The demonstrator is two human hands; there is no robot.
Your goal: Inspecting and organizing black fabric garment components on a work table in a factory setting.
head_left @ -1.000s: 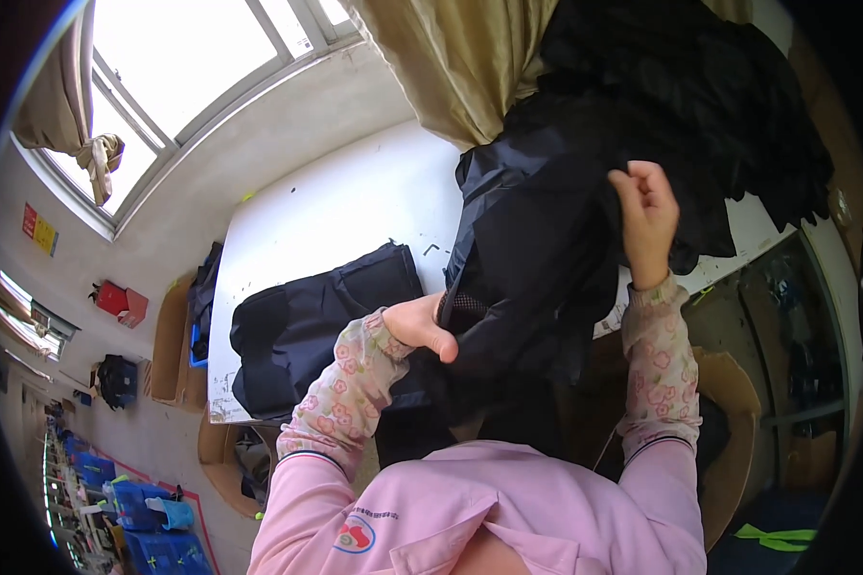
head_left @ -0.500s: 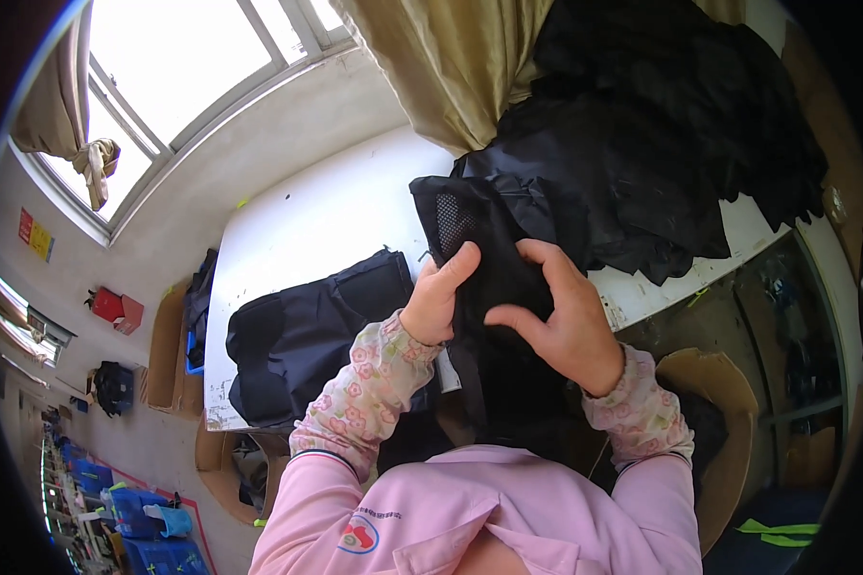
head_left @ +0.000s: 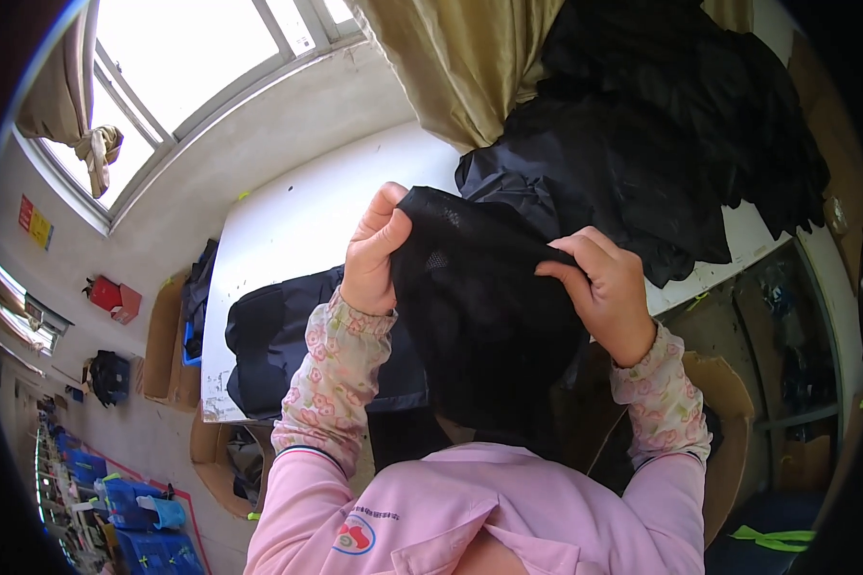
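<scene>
Between both hands hangs a black fabric piece [head_left: 494,307], spread out, with small mesh patches near its upper edge. My left hand [head_left: 376,251] pinches its upper left corner between thumb and fingers. At the upper right edge, my right hand [head_left: 606,292] grips the cloth the same way. The lower part of the piece drops in front of my body. Partly covered by my left arm, a flat stack of black cut fabric [head_left: 283,331] lies on the white table [head_left: 312,206].
A large heap of black fabric [head_left: 633,163] covers the table's right side, below a gold curtain [head_left: 451,67]. Cardboard boxes [head_left: 724,402] stand near the table, one at my right, others at the left. Blue bins [head_left: 129,503] stand on the floor at far left.
My hands have moved apart, the left one up and leftward, the right one to the right. The black fabric piece, bunched before, is now spread open between them.
</scene>
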